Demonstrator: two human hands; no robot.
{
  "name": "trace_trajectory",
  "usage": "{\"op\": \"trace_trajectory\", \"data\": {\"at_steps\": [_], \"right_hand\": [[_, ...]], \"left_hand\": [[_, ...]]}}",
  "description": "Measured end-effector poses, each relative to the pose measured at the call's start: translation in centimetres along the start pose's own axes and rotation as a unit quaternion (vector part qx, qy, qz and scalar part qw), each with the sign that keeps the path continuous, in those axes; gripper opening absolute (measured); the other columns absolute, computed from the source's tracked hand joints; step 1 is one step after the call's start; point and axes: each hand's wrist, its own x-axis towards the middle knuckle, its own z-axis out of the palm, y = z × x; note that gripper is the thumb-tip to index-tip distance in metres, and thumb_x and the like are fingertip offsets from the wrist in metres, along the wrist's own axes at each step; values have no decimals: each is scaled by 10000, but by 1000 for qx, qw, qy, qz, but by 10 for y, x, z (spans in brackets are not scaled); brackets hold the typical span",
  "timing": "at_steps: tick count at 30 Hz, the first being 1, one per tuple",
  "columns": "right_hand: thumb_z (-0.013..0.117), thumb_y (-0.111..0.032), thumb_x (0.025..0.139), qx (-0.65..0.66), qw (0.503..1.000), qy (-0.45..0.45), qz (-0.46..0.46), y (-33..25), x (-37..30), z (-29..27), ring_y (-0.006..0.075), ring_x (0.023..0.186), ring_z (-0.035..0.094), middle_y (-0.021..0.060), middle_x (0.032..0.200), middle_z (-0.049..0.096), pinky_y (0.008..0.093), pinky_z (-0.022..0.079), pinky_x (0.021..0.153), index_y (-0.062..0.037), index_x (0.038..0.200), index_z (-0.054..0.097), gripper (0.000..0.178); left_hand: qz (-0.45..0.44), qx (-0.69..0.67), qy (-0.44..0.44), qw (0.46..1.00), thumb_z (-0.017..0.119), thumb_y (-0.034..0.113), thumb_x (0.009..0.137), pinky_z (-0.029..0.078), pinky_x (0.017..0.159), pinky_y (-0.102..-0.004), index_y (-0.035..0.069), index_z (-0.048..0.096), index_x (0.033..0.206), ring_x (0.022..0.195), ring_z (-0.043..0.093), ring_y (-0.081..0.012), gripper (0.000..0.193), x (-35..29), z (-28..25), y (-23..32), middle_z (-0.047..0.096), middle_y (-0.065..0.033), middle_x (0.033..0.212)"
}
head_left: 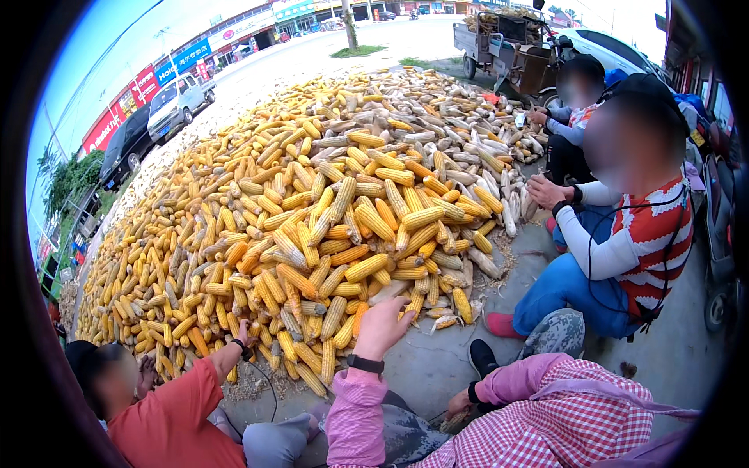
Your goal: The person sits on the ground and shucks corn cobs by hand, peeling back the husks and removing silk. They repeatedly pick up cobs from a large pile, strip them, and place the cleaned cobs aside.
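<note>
At the edge of the corn pile (273, 226), left hand (380, 328), fingers (395, 306) parted; across open pavement (427, 366), right hand (460, 403), fingers unclear

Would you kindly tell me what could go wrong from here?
The corn pile is loosely heaped, so disturbing its edge near the left hand might send cobs rolling down. One could then end up under the black shoe beside the pile, making footing unsteady.

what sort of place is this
Probably a paved roadside spot in a town: the corn heap lies outdoors, with a white truck and a row of shops beyond it.
</note>
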Motion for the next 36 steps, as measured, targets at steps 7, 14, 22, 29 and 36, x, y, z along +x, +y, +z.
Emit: {"op": "trace_trajectory", "data": {"at_steps": [7, 14, 22, 29, 36], "right_hand": [[571, -340, 996, 360, 768, 307, -432, -207, -251, -303, 106, 848, 637, 56, 1095, 672, 272, 535, 697, -76, 1219, 586, 346], [529, -318, 1018, 251, 619, 256, -699, -330, -386, -323, 102, 806, 669, 52, 1012, 700, 225, 561, 723, -43, 1351, 521, 432], [511, -277, 992, 537, 730, 344, -246, -145, -127, -284, 105, 707, 622, -10, 844, 658, 248, 517, 621, -91, 1114, 629, 252], [625, -226, 912, 467, 746, 472, -57, -29, -43, -282, 203, 663, 670, 89, 820, 670, 343, 561, 540, -4, 1041, 639, 257], [551, -176, 902, 395, 765, 502, -77, -22, -32, -296, 211, 621, 690, 135, 823, 715, 322, 559, 509, 26, 952, 676, 243]], "left_hand": [[-1, 18, 102, 995, 659, 261, 883, 528, 770, -420, 47, 652, 1107, 904, 660, -342, 310, 8, -11, -22, 679, -161, 970], [-13, 16, 78, 997, 654, 260, 881, 519, 771, -433, 46, 640, 1120, 899, 650, -354, 322, 3, -22, -26, 671, -153, 979], [-57, 57, -31, 996, 648, 293, 884, 508, 832, -439, 47, 624, 1163, 984, 638, -362, 373, 5, -9, -39, 665, -181, 1049], [-16, 59, -82, 995, 647, 369, 886, 513, 759, -473, 32, 621, 1166, 871, 650, -385, 439, 22, 18, -47, 659, -206, 943], [-36, 68, -136, 988, 662, 314, 874, 504, 835, -449, 37, 603, 1209, 967, 632, -394, 439, 46, 28, -36, 653, -216, 1055]]}}
